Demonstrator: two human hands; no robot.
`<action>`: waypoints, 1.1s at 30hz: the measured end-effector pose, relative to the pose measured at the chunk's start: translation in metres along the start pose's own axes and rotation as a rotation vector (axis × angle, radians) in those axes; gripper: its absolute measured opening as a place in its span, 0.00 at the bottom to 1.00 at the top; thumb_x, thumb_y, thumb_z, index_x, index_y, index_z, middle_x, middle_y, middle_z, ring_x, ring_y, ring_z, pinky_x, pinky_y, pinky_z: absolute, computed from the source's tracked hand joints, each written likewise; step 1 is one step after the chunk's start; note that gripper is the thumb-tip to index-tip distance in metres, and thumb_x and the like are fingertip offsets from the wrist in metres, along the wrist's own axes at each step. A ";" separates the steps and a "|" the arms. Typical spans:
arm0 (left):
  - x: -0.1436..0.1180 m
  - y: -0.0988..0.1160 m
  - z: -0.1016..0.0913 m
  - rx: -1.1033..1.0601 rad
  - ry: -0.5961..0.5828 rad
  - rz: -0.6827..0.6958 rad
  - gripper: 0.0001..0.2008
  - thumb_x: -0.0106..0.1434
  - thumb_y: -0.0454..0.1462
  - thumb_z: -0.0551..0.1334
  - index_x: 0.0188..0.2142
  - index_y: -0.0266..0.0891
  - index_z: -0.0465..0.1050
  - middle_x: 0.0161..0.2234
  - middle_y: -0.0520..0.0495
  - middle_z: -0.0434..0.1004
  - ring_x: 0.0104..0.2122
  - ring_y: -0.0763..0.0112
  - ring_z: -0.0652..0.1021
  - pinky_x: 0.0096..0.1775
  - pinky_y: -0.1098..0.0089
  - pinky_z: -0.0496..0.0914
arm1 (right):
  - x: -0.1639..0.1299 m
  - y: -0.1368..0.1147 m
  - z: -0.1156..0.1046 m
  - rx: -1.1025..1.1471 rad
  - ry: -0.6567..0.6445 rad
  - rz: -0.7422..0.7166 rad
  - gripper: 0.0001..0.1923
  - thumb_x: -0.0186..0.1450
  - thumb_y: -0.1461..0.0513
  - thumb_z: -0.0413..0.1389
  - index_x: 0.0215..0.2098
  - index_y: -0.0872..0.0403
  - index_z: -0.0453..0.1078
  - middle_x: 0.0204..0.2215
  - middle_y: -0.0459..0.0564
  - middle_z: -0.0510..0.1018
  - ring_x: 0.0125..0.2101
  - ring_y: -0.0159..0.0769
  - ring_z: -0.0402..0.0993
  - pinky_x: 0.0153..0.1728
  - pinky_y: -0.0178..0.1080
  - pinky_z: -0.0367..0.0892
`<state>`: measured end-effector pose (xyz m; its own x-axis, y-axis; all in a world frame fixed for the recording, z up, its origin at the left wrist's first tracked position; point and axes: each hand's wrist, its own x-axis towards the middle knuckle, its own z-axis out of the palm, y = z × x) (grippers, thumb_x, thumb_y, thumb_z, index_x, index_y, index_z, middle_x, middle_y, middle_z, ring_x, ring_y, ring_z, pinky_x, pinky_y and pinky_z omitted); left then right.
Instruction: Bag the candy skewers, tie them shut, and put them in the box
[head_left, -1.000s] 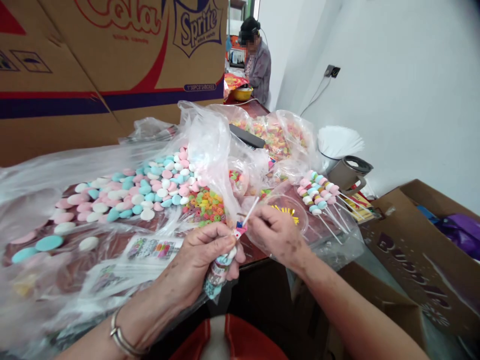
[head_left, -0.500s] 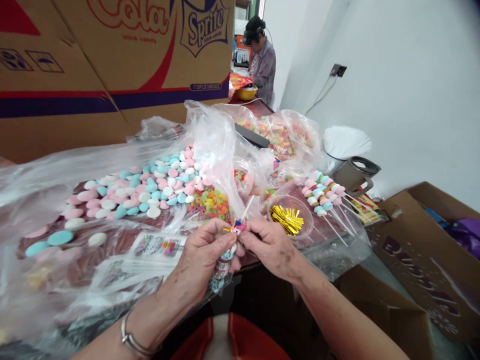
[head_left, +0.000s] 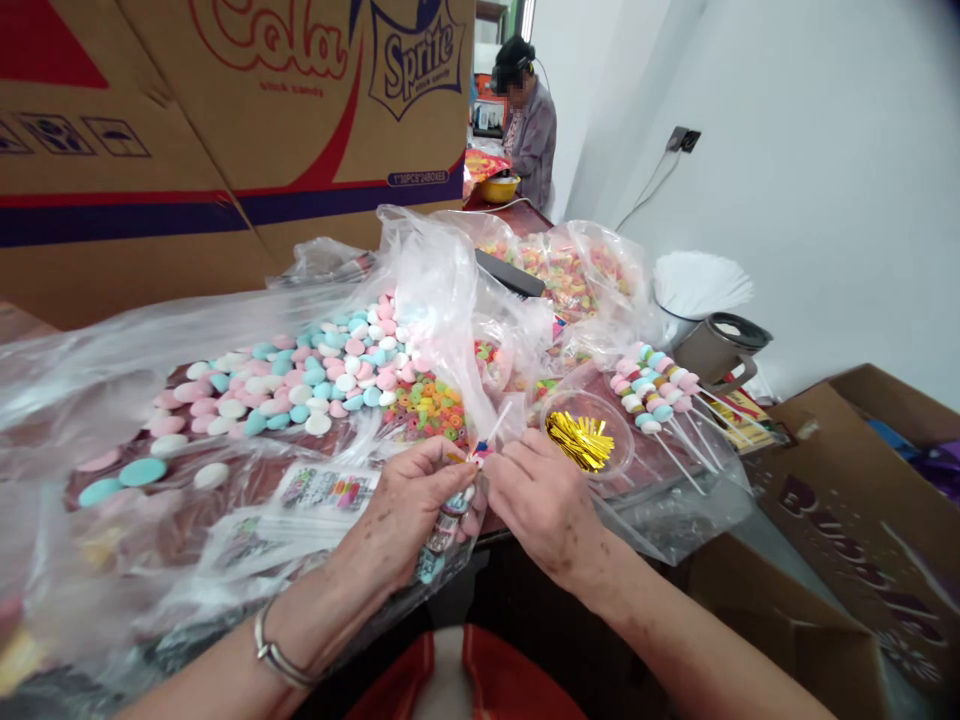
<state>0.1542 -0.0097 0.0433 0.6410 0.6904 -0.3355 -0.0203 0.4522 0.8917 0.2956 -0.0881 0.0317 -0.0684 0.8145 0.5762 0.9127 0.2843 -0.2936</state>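
Small clear-wrapped candy stick with white stem [head_left: 459,490] sits between both hands at the table [head_left: 225,490] edge — left hand [head_left: 409,510] pinches the wrapper neck, right hand [head_left: 544,500] pinches beside it. Risk: loose grip lets the wrapper slip open. Gold twist ties in a clear cup [head_left: 579,440] just beyond the right hand.

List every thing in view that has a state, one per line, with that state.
Left hand: closed around the bagged candy skewer.
Right hand: pinching the bag's neck.
Bagged candy skewer: wrapped, stick pointing up.
Gold twist ties: heaped in a clear bowl.
Finished candy skewers: unwrapped, lying side by side.
Pastel candy discs: loose on an open plastic bag.
Printed bags: flat, unfilled.
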 end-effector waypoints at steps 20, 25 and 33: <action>-0.011 0.027 -0.012 0.758 -0.289 -0.175 0.09 0.48 0.26 0.58 0.21 0.41 0.72 0.18 0.51 0.74 0.17 0.68 0.74 0.21 0.71 0.68 | -0.004 -0.018 -0.001 -0.202 -0.196 -0.314 0.12 0.67 0.71 0.45 0.37 0.58 0.71 0.32 0.56 0.75 0.34 0.43 0.67 0.33 0.42 0.62; -0.004 0.005 -0.006 1.211 0.150 0.478 0.10 0.58 0.27 0.56 0.28 0.40 0.73 0.25 0.43 0.75 0.26 0.59 0.75 0.33 0.61 0.70 | 0.003 -0.014 0.033 -0.196 0.014 0.107 0.13 0.67 0.71 0.45 0.30 0.54 0.68 0.24 0.51 0.73 0.27 0.40 0.66 0.27 0.39 0.58; -0.026 -0.006 -0.009 0.898 0.293 0.828 0.09 0.63 0.35 0.61 0.44 0.39 0.71 0.37 0.41 0.77 0.38 0.58 0.75 0.45 0.59 0.68 | 0.036 -0.012 0.030 0.475 0.154 0.505 0.10 0.68 0.60 0.47 0.29 0.52 0.63 0.25 0.45 0.72 0.28 0.34 0.68 0.32 0.36 0.63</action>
<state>0.1309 -0.0255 0.0439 0.4890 0.7344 0.4707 0.2678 -0.6399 0.7203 0.2705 -0.0472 0.0333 0.4064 0.8340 0.3732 0.5413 0.1093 -0.8337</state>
